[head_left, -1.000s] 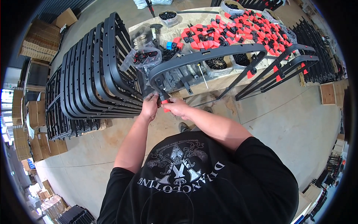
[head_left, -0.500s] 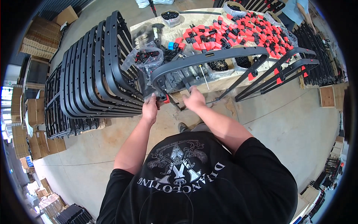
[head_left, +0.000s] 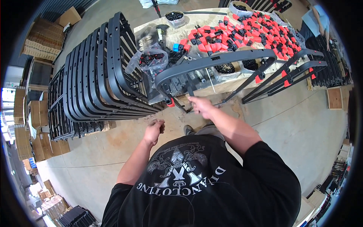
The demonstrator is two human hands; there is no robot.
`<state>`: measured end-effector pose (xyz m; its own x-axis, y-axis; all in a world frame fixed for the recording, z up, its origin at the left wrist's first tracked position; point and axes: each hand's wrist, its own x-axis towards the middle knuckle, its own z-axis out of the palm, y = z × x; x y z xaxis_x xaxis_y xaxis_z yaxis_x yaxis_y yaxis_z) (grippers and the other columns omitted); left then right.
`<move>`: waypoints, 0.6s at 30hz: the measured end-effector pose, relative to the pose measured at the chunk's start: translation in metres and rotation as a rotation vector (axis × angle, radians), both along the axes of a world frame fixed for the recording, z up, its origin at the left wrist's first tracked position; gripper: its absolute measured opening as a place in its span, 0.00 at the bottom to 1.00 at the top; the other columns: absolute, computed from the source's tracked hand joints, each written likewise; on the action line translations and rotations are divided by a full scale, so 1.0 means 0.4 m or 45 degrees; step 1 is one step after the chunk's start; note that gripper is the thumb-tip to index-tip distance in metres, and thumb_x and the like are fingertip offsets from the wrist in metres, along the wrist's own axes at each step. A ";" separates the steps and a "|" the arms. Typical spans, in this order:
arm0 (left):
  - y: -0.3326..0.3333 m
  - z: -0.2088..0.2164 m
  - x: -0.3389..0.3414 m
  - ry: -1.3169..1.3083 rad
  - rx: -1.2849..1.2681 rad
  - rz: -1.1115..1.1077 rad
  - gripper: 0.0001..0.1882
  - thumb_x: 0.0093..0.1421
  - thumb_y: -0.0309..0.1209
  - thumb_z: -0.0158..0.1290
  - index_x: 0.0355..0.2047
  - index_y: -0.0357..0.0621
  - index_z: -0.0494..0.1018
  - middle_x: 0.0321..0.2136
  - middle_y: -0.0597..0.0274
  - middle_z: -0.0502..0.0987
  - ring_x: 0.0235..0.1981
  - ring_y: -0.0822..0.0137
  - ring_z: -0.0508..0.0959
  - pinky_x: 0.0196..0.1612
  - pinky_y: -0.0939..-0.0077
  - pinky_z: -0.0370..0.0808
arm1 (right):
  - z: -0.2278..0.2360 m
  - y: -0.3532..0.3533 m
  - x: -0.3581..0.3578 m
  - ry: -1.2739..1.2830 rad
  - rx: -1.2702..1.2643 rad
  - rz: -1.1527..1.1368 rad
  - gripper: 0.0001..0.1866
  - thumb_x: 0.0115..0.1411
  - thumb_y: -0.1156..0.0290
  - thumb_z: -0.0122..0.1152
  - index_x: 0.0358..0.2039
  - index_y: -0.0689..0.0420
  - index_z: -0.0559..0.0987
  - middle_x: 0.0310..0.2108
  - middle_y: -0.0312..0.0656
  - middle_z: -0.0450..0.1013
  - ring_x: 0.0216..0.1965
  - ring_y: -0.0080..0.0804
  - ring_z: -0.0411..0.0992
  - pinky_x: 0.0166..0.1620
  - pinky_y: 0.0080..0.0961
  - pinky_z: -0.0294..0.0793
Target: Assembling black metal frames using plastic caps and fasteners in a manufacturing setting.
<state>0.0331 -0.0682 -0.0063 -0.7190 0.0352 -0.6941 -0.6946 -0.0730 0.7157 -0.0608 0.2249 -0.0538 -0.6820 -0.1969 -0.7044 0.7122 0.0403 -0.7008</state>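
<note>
A black curved frame [head_left: 215,59] stands upright at the table's near edge, its rounded top toward me. One red-and-black end piece [head_left: 171,102] is on its lower left leg, another red piece [head_left: 259,79] on the right leg. My left hand [head_left: 153,132] is clear of the frame, below that left end piece, with fingers curled; what they hold, if anything, is hidden. Inside the frame's opening, my right hand [head_left: 202,106] is closed, its fingertips at the near end of a dark bar-like handle [head_left: 190,89]. Its grip on that handle is not clear.
Similar black frames [head_left: 90,72] stand stacked at left, and more frames [head_left: 289,73] lean at right. The table holds red-and-black pieces [head_left: 242,36], a plastic bag of parts [head_left: 153,60], a hammer [head_left: 162,32] and tubs of black parts [head_left: 174,19]. Another person [head_left: 319,20] is at far right.
My left hand has come off the frame's lower left end piece and drawn back toward me. My right hand has moved slightly nearer and to the right.
</note>
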 end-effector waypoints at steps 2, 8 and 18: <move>0.014 0.037 0.000 0.011 0.065 -0.064 0.13 0.69 0.38 0.53 0.43 0.39 0.75 0.30 0.64 0.76 0.30 0.73 0.74 0.34 0.79 0.72 | 0.084 -0.013 0.086 -0.224 -0.552 -0.037 0.21 0.67 0.52 0.61 0.47 0.58 0.80 0.21 0.26 0.62 0.20 0.16 0.56 0.25 0.21 0.58; 0.162 0.115 -0.062 0.569 -0.012 -0.565 0.17 0.67 0.38 0.57 0.48 0.37 0.75 0.36 0.61 0.80 0.36 0.72 0.77 0.40 0.74 0.75 | 0.107 -0.118 0.197 0.663 -0.174 0.536 0.15 0.62 0.65 0.66 0.44 0.61 0.80 0.35 0.37 0.79 0.39 0.28 0.76 0.45 0.31 0.76; 0.016 0.111 0.065 0.441 -0.330 -0.198 0.15 0.65 0.38 0.58 0.42 0.38 0.72 0.25 0.58 0.77 0.27 0.68 0.75 0.33 0.66 0.74 | 0.483 0.007 0.094 1.014 0.431 0.613 0.14 0.59 0.59 0.69 0.35 0.56 0.82 0.33 0.43 0.80 0.35 0.40 0.79 0.39 0.35 0.77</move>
<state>0.0592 -0.0616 0.0382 -0.9100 0.0179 -0.4143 -0.4000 0.2253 0.8884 -0.0231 0.2276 0.1394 -0.8809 -0.4506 -0.1450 -0.1072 0.4882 -0.8661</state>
